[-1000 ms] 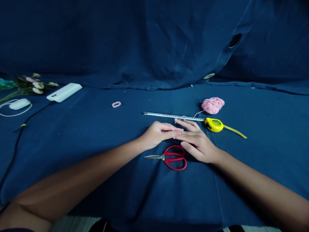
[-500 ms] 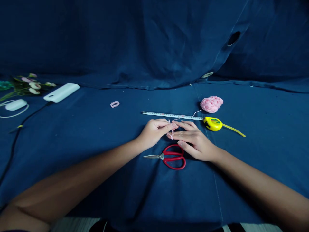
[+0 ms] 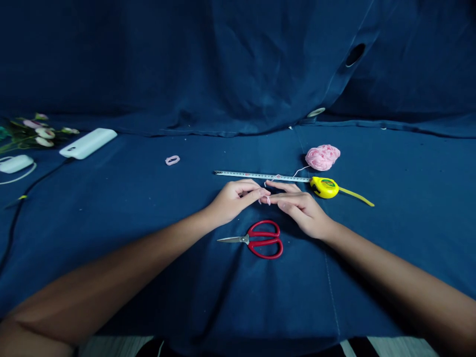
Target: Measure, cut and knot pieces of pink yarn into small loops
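Note:
Pink yarn (image 3: pixel 268 200) passes round the fingertips of my right hand (image 3: pixel 305 210), whose fingers are stretched out and apart. My left hand (image 3: pixel 234 201) pinches the yarn at those fingertips between thumb and fingers. From there a strand runs back to a pink ball of yarn (image 3: pixel 322 157). Just beyond both hands lies a yellow tape measure (image 3: pixel 327 188) with its blade (image 3: pixel 256 175) pulled out to the left. Red-handled scissors (image 3: pixel 265 243) rest nearer to me, below the hands. How the yarn goes round behind the fingers is partly hidden.
A small coil of pink yarn (image 3: pixel 172 160) lies left of the blade. Farther left are a white device (image 3: pixel 89 144) on a black cable (image 3: pixel 17 223), a white rounded gadget (image 3: pixel 15 164) and artificial flowers (image 3: pixel 44 134). Dark blue cloth (image 3: pixel 130 198) covers the table; a blue curtain hangs behind.
The yarn at the fingertips has shifted, and its loop hangs less low. My right hand's fingers are closer together. The whole view has shifted slightly.

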A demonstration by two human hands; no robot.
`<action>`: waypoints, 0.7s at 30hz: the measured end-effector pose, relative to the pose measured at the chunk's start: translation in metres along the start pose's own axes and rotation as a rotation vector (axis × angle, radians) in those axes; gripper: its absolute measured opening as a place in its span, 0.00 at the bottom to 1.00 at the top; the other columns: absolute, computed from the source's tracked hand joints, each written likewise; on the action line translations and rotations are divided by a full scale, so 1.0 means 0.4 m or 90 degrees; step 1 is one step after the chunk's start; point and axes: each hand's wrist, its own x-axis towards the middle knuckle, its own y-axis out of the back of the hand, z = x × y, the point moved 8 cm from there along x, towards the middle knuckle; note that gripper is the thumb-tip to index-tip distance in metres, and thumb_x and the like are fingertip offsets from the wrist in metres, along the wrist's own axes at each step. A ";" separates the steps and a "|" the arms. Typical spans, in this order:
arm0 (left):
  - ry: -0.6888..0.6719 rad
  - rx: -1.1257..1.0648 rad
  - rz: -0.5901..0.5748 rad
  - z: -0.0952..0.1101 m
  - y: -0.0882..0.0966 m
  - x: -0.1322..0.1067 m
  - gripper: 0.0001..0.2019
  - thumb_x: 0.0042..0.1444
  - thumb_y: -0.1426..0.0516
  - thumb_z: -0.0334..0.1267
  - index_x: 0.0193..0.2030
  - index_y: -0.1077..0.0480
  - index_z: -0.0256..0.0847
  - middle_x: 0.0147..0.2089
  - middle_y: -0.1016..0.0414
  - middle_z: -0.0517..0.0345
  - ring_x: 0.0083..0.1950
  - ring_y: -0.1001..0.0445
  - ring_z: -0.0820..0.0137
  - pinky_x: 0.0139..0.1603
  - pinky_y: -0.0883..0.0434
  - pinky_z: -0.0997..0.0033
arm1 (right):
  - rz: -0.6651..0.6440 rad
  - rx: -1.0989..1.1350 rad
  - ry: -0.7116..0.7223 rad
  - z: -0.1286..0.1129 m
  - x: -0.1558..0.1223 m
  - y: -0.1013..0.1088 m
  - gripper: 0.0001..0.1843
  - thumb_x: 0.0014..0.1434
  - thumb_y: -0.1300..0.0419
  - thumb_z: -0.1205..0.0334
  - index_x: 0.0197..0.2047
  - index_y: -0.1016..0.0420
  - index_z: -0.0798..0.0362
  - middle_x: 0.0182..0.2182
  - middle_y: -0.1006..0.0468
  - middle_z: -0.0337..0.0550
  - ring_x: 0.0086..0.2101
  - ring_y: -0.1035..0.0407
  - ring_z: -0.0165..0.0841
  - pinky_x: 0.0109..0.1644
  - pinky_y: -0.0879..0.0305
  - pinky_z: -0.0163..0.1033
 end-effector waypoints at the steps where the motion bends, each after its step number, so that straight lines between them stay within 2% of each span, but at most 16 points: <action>1: -0.006 -0.003 -0.002 0.001 -0.001 0.000 0.12 0.67 0.39 0.42 0.44 0.17 0.38 0.45 0.18 0.49 0.46 0.20 0.66 0.50 0.25 0.66 | 0.012 0.019 -0.010 0.008 -0.001 0.004 0.19 0.75 0.48 0.57 0.61 0.21 0.39 0.56 0.17 0.40 0.68 0.38 0.45 0.71 0.40 0.63; 5: -0.025 -0.009 -0.010 0.000 -0.002 0.002 0.11 0.62 0.34 0.39 0.49 0.17 0.41 0.49 0.18 0.49 0.50 0.20 0.63 0.53 0.25 0.63 | 0.022 0.036 -0.016 0.023 -0.005 0.006 0.19 0.75 0.48 0.55 0.61 0.20 0.38 0.54 0.16 0.39 0.68 0.37 0.45 0.70 0.39 0.62; 9: -0.034 -0.031 -0.015 -0.003 0.002 0.005 0.08 0.63 0.35 0.39 0.44 0.16 0.40 0.48 0.16 0.49 0.50 0.19 0.63 0.55 0.24 0.63 | 0.013 0.002 -0.010 0.020 -0.006 0.003 0.19 0.75 0.48 0.56 0.61 0.21 0.39 0.54 0.16 0.40 0.68 0.37 0.46 0.70 0.40 0.63; 17: 0.050 -0.079 0.002 -0.034 0.006 0.005 0.10 0.60 0.33 0.39 0.46 0.18 0.37 0.42 0.14 0.51 0.44 0.16 0.64 0.52 0.21 0.63 | -0.007 -0.071 0.024 -0.003 -0.005 -0.007 0.19 0.74 0.47 0.60 0.62 0.22 0.40 0.55 0.17 0.40 0.69 0.38 0.47 0.68 0.40 0.65; 21: 0.051 -0.042 0.013 -0.038 0.008 0.004 0.10 0.60 0.34 0.38 0.46 0.18 0.37 0.42 0.14 0.51 0.43 0.17 0.65 0.50 0.22 0.64 | -0.022 -0.087 0.035 -0.016 -0.002 -0.009 0.19 0.74 0.46 0.62 0.63 0.22 0.41 0.55 0.17 0.40 0.69 0.39 0.47 0.68 0.40 0.63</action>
